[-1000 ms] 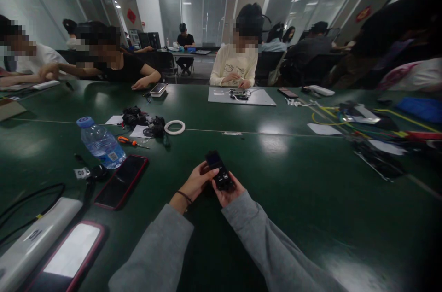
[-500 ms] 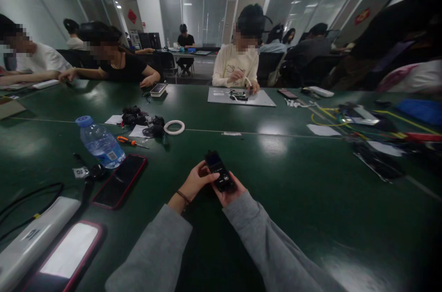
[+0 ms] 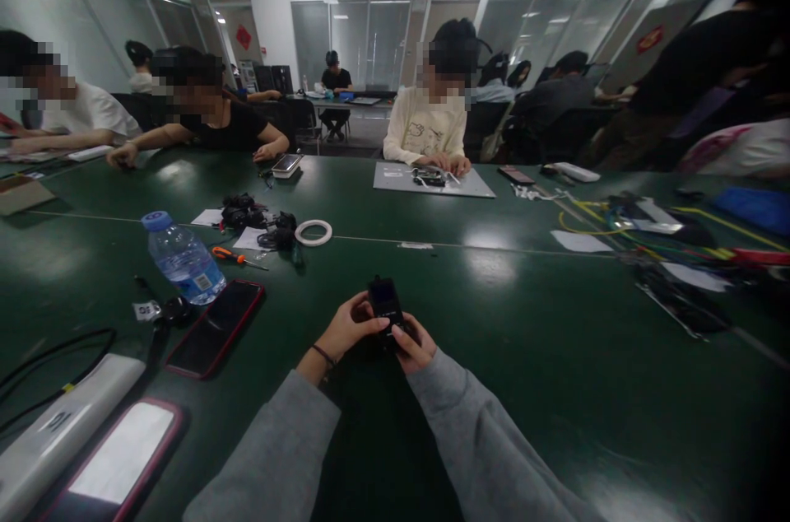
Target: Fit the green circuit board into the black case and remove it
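Black handheld device (image 3: 383,298) was in both hands near the middle of my head feed, over the green tabletop (image 3: 531,374); couldn't tell if its underside touched. Left hand (image 3: 346,331) gripped its left side, thumb across the front. Right hand (image 3: 417,345) had the lower right edge, thumb also on the front. Fingers on both sides grasping the device. Its lettering was too small for me to read. To the left I had a red-edged phone (image 3: 216,330) lying flat just beside a water bottle (image 3: 185,263). Farther out: orange-handled screwdriver (image 3: 231,255), white ring (image 3: 313,242) near black cable bundles (image 3: 240,213). Opposite, a person (image 3: 425,123) had hands at a grey board (image 3: 475,184).
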{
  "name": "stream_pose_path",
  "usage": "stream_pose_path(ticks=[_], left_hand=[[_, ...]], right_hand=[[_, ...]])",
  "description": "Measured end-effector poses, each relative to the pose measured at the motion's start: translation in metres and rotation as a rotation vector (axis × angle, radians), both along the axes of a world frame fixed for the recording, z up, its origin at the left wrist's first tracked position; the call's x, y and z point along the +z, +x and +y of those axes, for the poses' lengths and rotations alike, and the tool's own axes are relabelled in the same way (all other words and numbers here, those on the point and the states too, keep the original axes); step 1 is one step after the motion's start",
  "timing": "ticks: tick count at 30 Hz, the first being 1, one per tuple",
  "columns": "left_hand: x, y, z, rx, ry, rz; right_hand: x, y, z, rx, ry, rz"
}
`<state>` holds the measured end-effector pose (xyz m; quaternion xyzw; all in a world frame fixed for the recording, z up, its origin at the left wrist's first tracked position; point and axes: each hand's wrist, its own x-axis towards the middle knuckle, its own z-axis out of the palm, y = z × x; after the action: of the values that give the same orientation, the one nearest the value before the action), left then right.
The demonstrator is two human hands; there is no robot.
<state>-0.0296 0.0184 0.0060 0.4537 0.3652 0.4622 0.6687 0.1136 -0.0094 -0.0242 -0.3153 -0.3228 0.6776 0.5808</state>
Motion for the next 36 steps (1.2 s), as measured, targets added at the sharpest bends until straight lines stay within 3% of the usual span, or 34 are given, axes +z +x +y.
stream_pose_path(ticks=[7,17,22,27,32,36], left_hand=[[-0.001,0.001,0.0,-0.01,-0.007,0.005],[0.001,0.002,-0.001,-0.018,0.006,0.007],[-0.001,0.007,-0.001,0.018,-0.095,-0.094],[0.0,0.018,-0.005,-0.119,-0.306,-0.332],[-0.002,0.02,-0.003,-0.099,-0.368,-0.348],[-0.008,0.018,0.002,-0.095,-0.371,-0.387]], right_hand=[[0.007,0.004,0.0,0.015,-0.089,0.082],[0.011,0.005,-0.001,0.002,-0.085,0.089],[0.01,0.006,0.001,0.022,-0.184,0.195],[0.006,-0.002,0.001,-0.045,-0.056,0.081],[0.004,-0.011,-0.003,-0.082,0.035,-0.065],[0.005,-0.017,-0.004,-0.139,0.017,-0.079]])
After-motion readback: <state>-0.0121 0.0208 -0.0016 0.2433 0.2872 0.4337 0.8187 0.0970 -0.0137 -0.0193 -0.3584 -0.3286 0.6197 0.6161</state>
